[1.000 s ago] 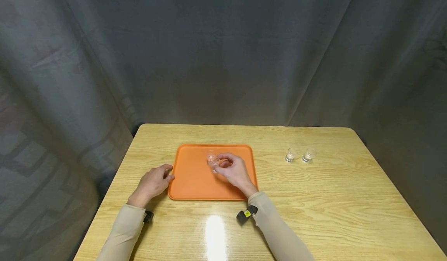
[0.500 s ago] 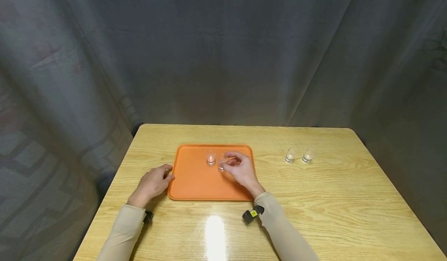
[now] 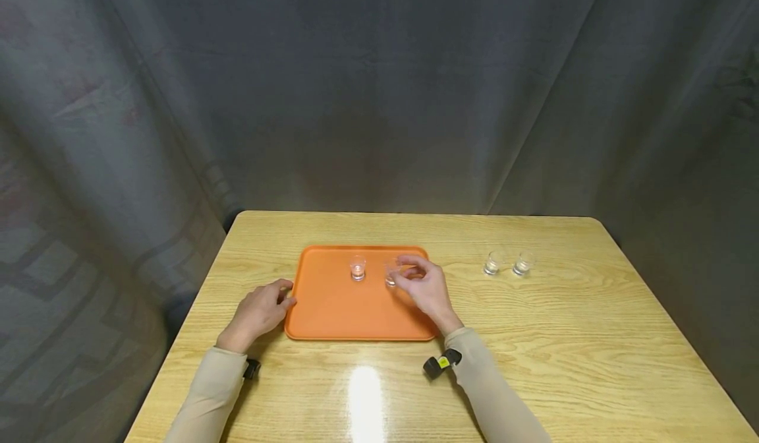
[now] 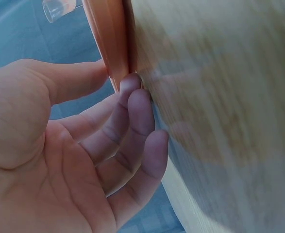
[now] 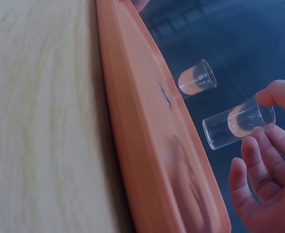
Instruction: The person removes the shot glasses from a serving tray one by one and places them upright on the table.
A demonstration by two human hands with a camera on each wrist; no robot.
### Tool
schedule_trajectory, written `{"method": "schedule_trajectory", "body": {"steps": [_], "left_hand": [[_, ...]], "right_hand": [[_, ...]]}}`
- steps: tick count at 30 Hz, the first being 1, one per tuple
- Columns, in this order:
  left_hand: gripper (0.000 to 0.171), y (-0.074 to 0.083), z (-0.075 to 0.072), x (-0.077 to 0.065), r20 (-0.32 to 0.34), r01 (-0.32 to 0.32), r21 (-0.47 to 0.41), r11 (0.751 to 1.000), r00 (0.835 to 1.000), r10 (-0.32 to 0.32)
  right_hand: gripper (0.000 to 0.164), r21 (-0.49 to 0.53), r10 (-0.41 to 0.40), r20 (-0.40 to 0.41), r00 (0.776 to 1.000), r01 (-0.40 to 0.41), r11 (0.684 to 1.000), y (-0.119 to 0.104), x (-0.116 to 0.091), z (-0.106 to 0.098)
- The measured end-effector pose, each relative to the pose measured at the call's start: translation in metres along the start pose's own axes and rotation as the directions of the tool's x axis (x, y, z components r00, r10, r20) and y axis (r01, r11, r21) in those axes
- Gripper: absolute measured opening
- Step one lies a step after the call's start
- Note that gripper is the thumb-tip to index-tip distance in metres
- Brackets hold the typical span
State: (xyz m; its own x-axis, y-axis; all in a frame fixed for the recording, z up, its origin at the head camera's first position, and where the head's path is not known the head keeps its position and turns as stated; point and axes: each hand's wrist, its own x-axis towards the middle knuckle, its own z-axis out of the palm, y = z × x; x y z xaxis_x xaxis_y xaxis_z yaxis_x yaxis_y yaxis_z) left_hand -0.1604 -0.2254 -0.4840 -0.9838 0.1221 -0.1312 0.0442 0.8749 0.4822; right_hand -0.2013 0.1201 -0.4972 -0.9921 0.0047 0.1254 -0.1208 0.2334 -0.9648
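My right hand [image 3: 428, 291] pinches a small clear shot glass [image 5: 220, 127] near its rim, between thumb and fingertips. This glass hangs just over the right half of an orange tray [image 3: 332, 311], its base off the tray floor in the right wrist view. To its left, a second shot glass [image 3: 358, 269] stands upright on the tray. At the tray's left edge, my left hand [image 3: 257, 311] holds the rim, with the thumb [image 4: 81, 80] on one side and curled fingers [image 4: 141, 111] on the other.
Two more shot glasses, one [image 3: 493, 264] beside the other [image 3: 523, 264], stand on the wooden table [image 3: 563, 337] right of the tray. A grey curtain [image 3: 379, 100] hangs behind the table. Light glares on the wood near the front.
My right hand has moved right with its shot glass, away from the standing one, which now shows fully. My left hand and the tray have stayed put.
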Motion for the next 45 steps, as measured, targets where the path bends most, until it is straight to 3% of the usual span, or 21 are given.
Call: {"method": "schedule_trajectory", "body": {"steps": [11, 33, 41, 45], "left_hand": [[0.045, 0.0, 0.001, 0.0, 0.003, 0.002, 0.002, 1.0, 1.0, -0.002], [0.045, 0.001, 0.001, 0.001, 0.015, 0.007, 0.0, 1.0, 1.0, -0.007], [0.045, 0.0, 0.001, 0.001, 0.014, 0.001, -0.003, 1.0, 1.0, -0.001], [0.045, 0.0, 0.0, 0.001, 0.015, 0.001, -0.008, 1.0, 1.0, -0.001]], "right_hand": [[0.035, 0.006, 0.028, -0.03, 0.999, -0.028, 1.0, 0.005, 0.002, -0.019], [0.04, -0.036, 0.077, -0.092, 0.993, -0.081, 0.996, 0.017, -0.007, -0.085], [0.042, -0.073, 0.126, -0.142, 0.982, -0.137, 0.988, 0.027, -0.013, -0.111], [0.039, -0.078, 0.111, -0.177, 0.978, -0.126, 0.989, 0.031, -0.015, -0.123]]}}
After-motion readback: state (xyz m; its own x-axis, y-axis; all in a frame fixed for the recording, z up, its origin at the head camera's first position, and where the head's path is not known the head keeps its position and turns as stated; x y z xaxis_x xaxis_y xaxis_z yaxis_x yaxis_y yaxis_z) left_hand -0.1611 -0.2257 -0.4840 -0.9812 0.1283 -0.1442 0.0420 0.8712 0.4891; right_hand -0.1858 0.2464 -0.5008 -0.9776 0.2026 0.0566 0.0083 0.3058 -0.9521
